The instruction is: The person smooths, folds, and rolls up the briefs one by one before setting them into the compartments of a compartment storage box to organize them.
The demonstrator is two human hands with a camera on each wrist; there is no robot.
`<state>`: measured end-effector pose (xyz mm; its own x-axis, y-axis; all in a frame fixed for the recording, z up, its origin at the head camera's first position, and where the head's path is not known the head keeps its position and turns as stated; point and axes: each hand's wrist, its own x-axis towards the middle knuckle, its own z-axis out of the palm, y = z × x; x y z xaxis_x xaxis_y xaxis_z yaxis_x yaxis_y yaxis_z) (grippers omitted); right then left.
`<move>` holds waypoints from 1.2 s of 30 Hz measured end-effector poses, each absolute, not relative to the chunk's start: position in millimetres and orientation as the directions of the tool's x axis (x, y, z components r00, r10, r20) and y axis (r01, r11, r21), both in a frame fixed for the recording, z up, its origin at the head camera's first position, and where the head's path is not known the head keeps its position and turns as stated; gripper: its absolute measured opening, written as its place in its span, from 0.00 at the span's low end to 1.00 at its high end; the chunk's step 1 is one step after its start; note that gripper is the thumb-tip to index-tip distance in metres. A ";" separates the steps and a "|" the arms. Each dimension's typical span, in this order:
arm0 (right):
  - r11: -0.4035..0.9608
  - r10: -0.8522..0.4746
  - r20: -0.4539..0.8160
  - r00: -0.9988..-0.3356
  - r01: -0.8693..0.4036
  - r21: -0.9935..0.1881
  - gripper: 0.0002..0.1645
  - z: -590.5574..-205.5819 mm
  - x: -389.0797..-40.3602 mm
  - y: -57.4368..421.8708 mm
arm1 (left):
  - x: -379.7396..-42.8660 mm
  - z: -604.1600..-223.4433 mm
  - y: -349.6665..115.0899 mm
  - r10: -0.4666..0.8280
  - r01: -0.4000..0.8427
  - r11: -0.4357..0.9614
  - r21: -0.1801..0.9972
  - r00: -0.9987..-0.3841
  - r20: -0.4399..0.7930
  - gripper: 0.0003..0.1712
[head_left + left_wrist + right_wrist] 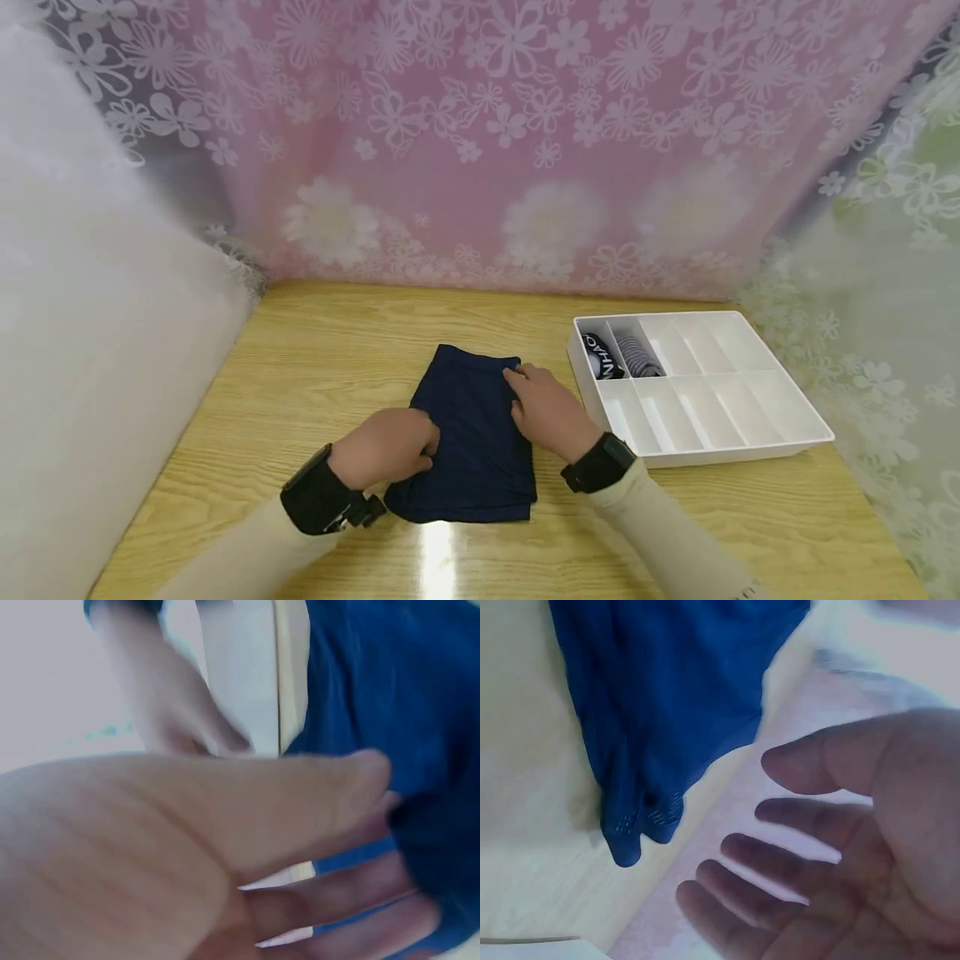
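Note:
A dark navy garment (476, 433) lies flat on the wooden table, roughly rectangular, its upper edge narrower than its lower one. At its left edge, my left hand (393, 446) grips the fabric with curled fingers. In the left wrist view, the thumb (360, 776) lies over the blue fabric and a dark fold hides the other fingertips. My right hand (551, 408) is by the upper right corner of the garment. The right wrist view shows its fingers (780, 859) loosely spread beside the garment (667, 682), with nothing in them; two stitched ends stick out from the fabric.
To the right stands a white divided box (727, 454). Two of its back left compartments hold a black rolled cloth (602, 358) with white lettering and a grey striped rolled cloth (637, 358). A pink flowered curtain (480, 167) hangs behind the table (322, 342).

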<state>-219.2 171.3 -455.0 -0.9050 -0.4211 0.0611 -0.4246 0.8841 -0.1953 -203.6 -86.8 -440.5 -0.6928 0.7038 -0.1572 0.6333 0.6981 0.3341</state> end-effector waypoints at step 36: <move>0.836 -0.540 -0.051 -0.840 -0.542 0.089 0.22 -486.1 -265.5 173.2 | -133.1 -456.1 -72.5 0.594 0.581 0.805 0.122 -0.790 -0.152 0.07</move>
